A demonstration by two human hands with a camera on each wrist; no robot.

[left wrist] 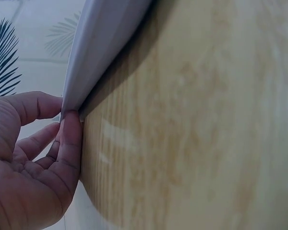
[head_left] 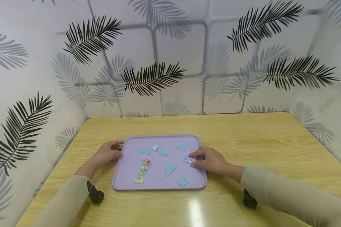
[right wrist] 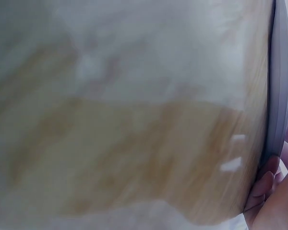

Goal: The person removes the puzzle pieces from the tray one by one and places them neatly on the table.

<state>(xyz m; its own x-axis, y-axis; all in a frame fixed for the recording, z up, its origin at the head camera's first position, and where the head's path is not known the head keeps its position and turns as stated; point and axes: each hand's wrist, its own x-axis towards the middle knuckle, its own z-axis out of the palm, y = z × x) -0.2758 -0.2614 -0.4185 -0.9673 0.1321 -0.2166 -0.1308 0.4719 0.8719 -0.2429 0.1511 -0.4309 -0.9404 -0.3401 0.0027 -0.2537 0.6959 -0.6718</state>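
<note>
A lilac tray [head_left: 125, 179] lies on the table with flat puzzle pieces in it. My left hand [head_left: 109, 152] pinches the tray's left rim, thumb on one side and fingers on the other in the left wrist view. Over the right rim reaches my right hand [head_left: 211, 160], thumb and forefinger on either side of a blue-and-white puzzle piece [head_left: 191, 159]. Its other fingers [right wrist: 265, 184] are curled against the rim in the right wrist view; the piece is hidden there. A multicoloured piece [head_left: 145, 165] meets a yellow-patterned tail-shaped piece [head_left: 139, 179] at the tray's left.
Light blue pieces lie scattered in the tray: two near the top left [head_left: 144, 150], one at the top right [head_left: 182, 147], one mid-tray [head_left: 170, 169] and one at the lower right [head_left: 182, 181]. A wooden table [head_left: 244, 138] surrounds the tray; a leaf-patterned backdrop [head_left: 182, 94] stands behind.
</note>
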